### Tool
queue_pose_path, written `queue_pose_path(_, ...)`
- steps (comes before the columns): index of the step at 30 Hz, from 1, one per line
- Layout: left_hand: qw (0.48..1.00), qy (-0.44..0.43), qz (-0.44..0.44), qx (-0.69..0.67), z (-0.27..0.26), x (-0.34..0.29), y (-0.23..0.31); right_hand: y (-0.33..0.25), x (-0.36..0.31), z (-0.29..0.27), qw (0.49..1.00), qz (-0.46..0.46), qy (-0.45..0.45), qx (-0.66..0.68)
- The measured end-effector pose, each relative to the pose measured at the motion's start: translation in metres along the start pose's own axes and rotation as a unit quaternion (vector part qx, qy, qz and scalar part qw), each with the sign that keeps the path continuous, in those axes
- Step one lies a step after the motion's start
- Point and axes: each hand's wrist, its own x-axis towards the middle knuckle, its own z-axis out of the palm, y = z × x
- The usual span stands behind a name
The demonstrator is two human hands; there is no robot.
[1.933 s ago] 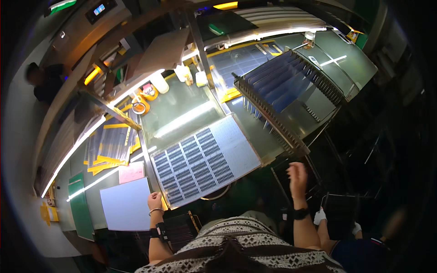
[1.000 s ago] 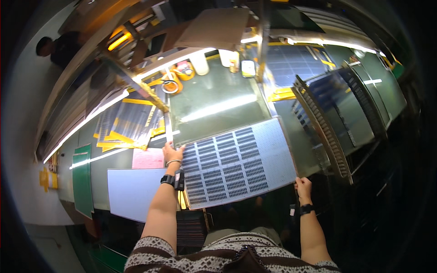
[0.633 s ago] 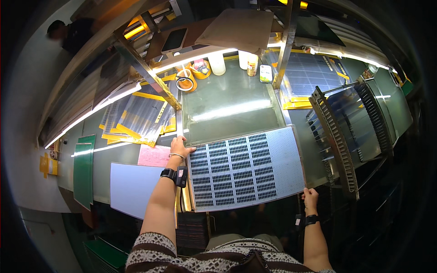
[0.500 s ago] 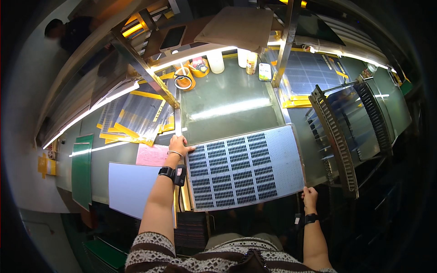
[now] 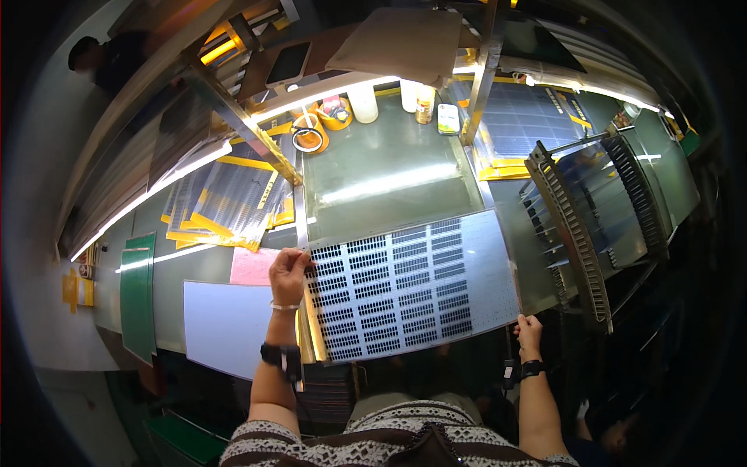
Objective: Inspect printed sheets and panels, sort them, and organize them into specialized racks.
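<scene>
A thin, pale blue-white panel [image 5: 405, 300] with columns of dark, finely striped blocks lies tilted at the near edge of the bench. Its right-hand strip is plain with tiny dots. My left hand [image 5: 288, 276] pinches the panel at its far left corner, thumb and fingers together. At the near right corner, my right hand [image 5: 530, 333] grips the edge with curled fingers. Whether a separate clear film lies over the panel, I cannot tell. Left of it are a plain white sheet [image 5: 222, 323] and a pink paper [image 5: 253, 266], partly behind my left hand.
Orange-edged films [image 5: 233, 198] lie stacked at left, with more films [image 5: 525, 124] at right. A slotted metal rack [image 5: 572, 241] stands on the right. Tape rolls [image 5: 310, 138] and bottles [image 5: 362, 103] line the back. Green boards [image 5: 138, 296] sit far left. Metal posts [image 5: 484, 74] rise behind.
My left hand has gone from fingers spread on the panel's corner to a pinch, slightly lower and further left. The dark blocks on the left now look wider. The right hand has barely moved.
</scene>
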Motion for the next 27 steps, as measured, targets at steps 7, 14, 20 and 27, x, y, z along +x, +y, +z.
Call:
queue_pose_path(7,0.973,0.084,-0.158,0.147,-0.016,0.000,-0.094,-0.008,-0.002,0.004,1.000,0.014,-0.025,-0.010)
queue_pose_path(14,0.876,0.104,-0.136,0.450,-0.003,0.008,-0.096,0.004,0.006,-0.001,0.999,0.009,-0.023,-0.020)
queue_pose_path(20,0.902,0.082,-0.022,0.424,0.001,-0.001,-0.097,-0.008,-0.001,0.003,0.999,0.026,-0.015,-0.038)
queue_pose_path(27,0.894,0.076,0.059,0.438,0.008,-0.002,-0.100,-0.004,0.001,-0.006,0.999,0.019,-0.014,-0.025)
